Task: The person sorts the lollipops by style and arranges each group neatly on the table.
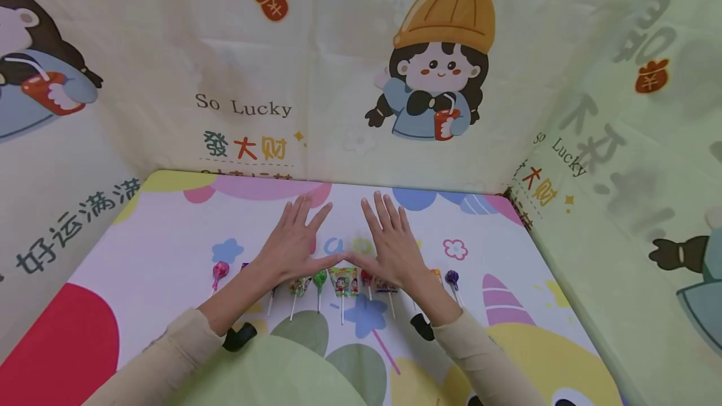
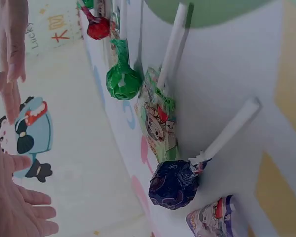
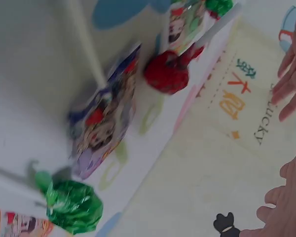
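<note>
My left hand [image 1: 290, 246] and right hand [image 1: 393, 246] hover palms down over the table, fingers straight and spread, holding nothing. Their thumb tips meet in the middle of the head view. Beneath them runs a row of wrapped lollipops: a pink one [image 1: 220, 270] at the left, a green one [image 1: 319, 279], a flat-wrapped one [image 1: 343, 282] at the centre, and a dark purple one [image 1: 452, 277] at the right. Forearms hide part of the row. A dark blue lollipop [image 2: 173, 185] lies close in the left wrist view; a red one [image 3: 166, 72] shows in the right wrist view.
A colourful printed mat [image 1: 163, 249] covers the table. Cartoon-printed cloth [image 1: 338, 67] hangs at the back and both sides. Black pieces [image 1: 239, 336] show beneath both wrists.
</note>
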Motion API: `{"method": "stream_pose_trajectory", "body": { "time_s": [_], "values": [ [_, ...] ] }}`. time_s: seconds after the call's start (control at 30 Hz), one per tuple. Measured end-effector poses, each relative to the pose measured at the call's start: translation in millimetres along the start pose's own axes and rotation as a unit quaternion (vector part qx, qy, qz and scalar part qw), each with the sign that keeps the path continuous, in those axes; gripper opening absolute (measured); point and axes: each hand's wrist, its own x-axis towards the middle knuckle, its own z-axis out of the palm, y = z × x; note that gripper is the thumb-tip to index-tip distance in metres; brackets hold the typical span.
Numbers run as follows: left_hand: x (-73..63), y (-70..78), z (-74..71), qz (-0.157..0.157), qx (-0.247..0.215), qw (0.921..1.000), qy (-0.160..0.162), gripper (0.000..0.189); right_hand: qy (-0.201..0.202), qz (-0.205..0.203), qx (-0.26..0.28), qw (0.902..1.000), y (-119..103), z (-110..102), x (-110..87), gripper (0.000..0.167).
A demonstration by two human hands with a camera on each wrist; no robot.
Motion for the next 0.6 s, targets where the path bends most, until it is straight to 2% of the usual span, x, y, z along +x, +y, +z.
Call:
{"method": "stream_pose_trajectory", "body": {
  "time_s": [0.2,0.33,0.6],
  "values": [
    [-12.2,0.1,-8.9,-0.001,-0.05,0.9987,-0.002,0.095,-0.013,0.005,0.023,0.9996,-18,-4,-5.1,0.106],
    [-23.3,-3.2,-12.5,-0.013,-0.083,0.9964,-0.004,0.091,-0.021,-0.001,0.042,0.9989,-27,-3,-8.4,0.106],
    [-46.4,-13.1,-11.8,-0.032,-0.14,0.9897,-0.009,0.083,0.002,-0.037,0.086,0.9956,-45,5,-11.9,0.098]
  ]
}}
